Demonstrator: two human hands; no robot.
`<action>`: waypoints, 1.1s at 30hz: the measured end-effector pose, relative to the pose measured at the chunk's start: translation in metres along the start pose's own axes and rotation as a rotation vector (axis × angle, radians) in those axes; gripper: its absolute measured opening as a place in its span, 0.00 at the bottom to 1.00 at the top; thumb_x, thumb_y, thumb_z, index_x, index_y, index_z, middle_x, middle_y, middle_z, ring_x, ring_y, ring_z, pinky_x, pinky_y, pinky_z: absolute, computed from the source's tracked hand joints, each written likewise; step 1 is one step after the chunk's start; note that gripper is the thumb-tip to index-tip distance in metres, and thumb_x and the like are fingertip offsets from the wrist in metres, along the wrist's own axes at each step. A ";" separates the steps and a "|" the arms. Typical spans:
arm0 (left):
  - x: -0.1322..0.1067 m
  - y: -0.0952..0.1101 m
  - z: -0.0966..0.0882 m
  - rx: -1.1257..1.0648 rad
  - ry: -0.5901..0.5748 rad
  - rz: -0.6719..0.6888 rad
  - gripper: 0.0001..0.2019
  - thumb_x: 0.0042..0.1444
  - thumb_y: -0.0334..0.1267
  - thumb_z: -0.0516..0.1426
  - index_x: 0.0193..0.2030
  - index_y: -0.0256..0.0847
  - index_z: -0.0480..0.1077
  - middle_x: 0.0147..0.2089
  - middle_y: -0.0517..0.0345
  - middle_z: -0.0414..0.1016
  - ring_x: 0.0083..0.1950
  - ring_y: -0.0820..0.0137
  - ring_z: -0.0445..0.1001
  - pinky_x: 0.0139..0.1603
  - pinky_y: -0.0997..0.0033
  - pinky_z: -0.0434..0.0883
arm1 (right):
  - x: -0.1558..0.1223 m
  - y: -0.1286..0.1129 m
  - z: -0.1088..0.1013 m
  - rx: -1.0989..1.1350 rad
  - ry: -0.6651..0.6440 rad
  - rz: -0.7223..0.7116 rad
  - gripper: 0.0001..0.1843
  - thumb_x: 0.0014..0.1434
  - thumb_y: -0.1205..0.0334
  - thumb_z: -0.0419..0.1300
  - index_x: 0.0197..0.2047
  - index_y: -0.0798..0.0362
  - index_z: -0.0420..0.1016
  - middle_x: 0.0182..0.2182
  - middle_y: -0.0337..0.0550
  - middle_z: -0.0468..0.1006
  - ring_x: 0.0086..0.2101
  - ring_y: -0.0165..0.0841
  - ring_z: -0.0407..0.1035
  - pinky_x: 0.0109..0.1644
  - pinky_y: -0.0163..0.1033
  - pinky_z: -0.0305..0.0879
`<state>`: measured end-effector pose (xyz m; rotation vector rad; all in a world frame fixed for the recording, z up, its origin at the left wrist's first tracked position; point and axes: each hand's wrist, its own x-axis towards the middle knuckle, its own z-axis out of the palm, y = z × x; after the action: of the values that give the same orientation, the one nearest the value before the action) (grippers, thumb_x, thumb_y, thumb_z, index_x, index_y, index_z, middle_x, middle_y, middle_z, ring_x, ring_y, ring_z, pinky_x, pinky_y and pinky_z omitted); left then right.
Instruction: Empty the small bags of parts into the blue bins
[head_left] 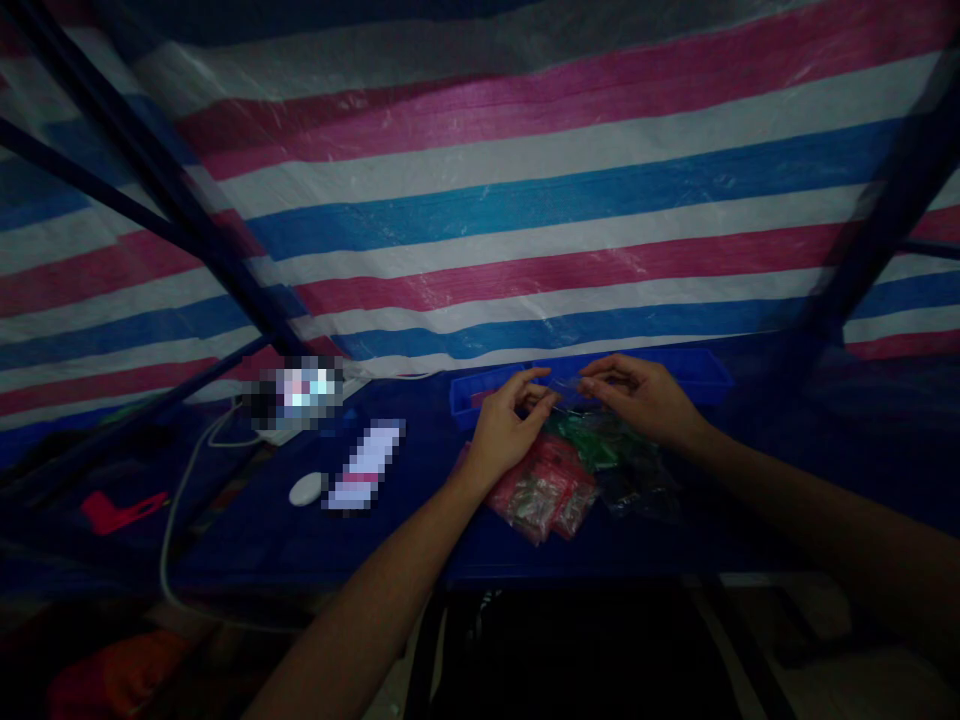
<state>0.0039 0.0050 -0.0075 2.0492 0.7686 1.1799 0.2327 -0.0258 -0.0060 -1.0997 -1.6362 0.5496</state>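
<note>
You hold a small clear plastic bag (pixel 568 385) between your two hands, just above the dark blue table (pixel 300 545): your left hand (pixel 506 430) pinches its left end with thumb and fingertips closed on it, and your right hand (pixel 645 400) pinches the other end the same way. Under the hands lie a heap of red plastic packets (pixel 544 490) and, touching it, green plastic packets (pixel 600 440). A long shallow blue plastic tray (pixel 705 375) stands just behind them, before the pink, blue and white striped woven tarpaulin (pixel 525 200).
</note>
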 end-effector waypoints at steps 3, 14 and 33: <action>0.001 -0.001 -0.003 0.106 0.047 0.014 0.15 0.66 0.39 0.61 0.57 0.41 0.74 0.47 0.52 0.83 0.46 0.65 0.83 0.49 0.65 0.78 | 0.005 0.000 -0.016 -0.377 0.025 -0.193 0.14 0.67 0.50 0.61 0.48 0.49 0.80 0.40 0.47 0.85 0.36 0.41 0.79 0.41 0.47 0.74; 0.001 -0.006 -0.004 0.334 -0.005 0.107 0.12 0.65 0.33 0.60 0.54 0.41 0.76 0.47 0.54 0.84 0.45 0.65 0.83 0.51 0.60 0.80 | 0.012 0.017 -0.042 -0.610 -0.403 -0.367 0.10 0.65 0.60 0.60 0.47 0.48 0.82 0.41 0.46 0.85 0.42 0.44 0.78 0.48 0.49 0.73; -0.005 0.007 0.004 0.193 -0.109 0.117 0.28 0.63 0.45 0.64 0.68 0.44 0.65 0.53 0.52 0.82 0.49 0.64 0.81 0.51 0.63 0.76 | -0.001 -0.007 -0.006 0.252 0.042 0.083 0.20 0.53 0.47 0.74 0.43 0.50 0.79 0.35 0.45 0.84 0.31 0.37 0.79 0.31 0.40 0.77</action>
<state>0.0067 -0.0041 -0.0058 2.3246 0.7427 1.0812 0.2353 -0.0310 0.0011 -0.9883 -1.4450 0.7600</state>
